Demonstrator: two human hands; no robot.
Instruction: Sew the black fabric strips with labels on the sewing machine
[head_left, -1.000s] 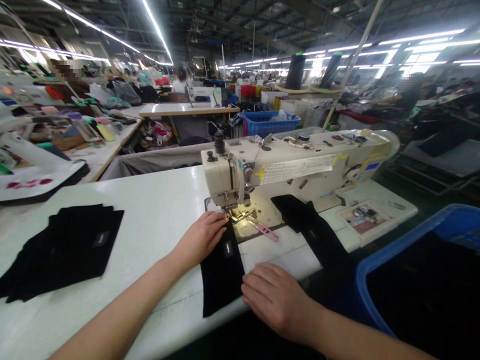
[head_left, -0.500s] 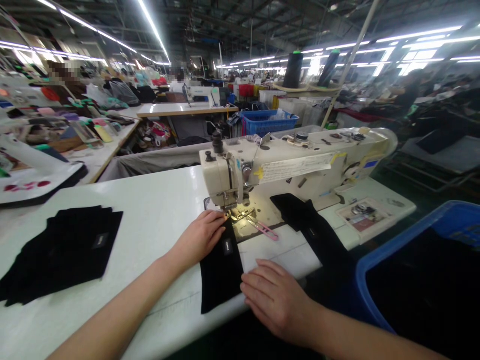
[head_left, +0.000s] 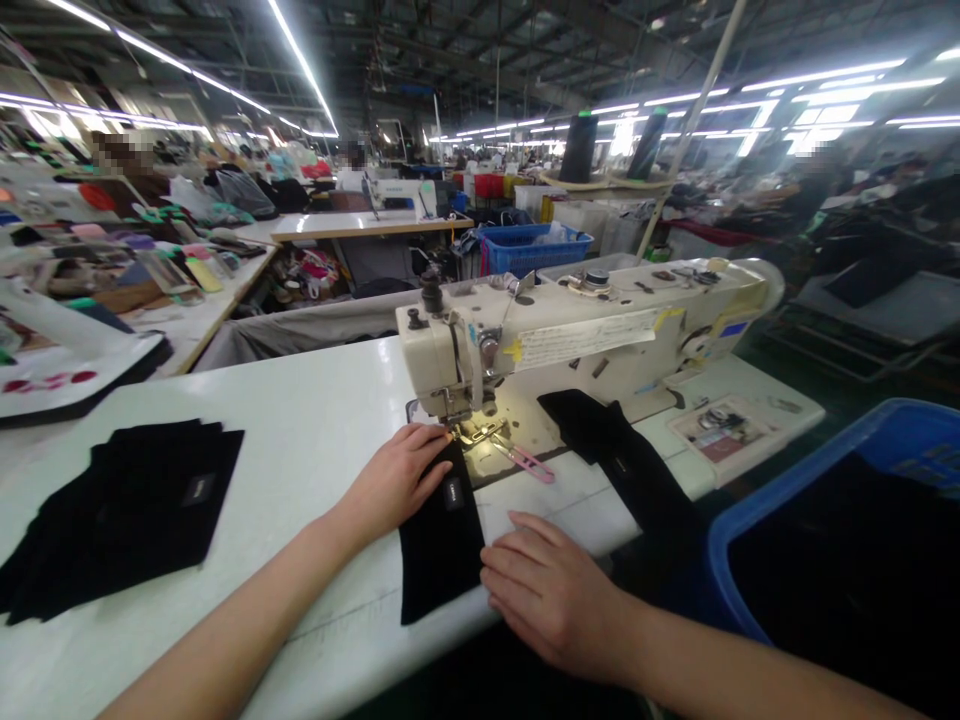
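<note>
A black fabric piece (head_left: pixel 439 570) with a small label lies on the sewing machine (head_left: pixel 592 320) bed, its far end at the lit presser foot (head_left: pixel 476 435). My left hand (head_left: pixel 401 475) rests on its left side, fingers extended flat toward the needle area, thumb apart. At the near right edge of the piece, my right hand (head_left: pixel 555 590) has its fingers together and curled against the cloth; its thumb is hidden. Pink-handled thread snips (head_left: pixel 531 464) lie right of the presser foot.
Stacked black labelled pieces (head_left: pixel 127 510) lie on the white table (head_left: pixel 315 400) at left. Another black piece (head_left: pixel 622 455) hangs over the front edge at right. A blue basket (head_left: pixel 724 560) with dark cloth stands at lower right. Other workstations and people are behind.
The camera view shifts slightly. Both hands and the fabric hold nearly the same places on the machine bed.
</note>
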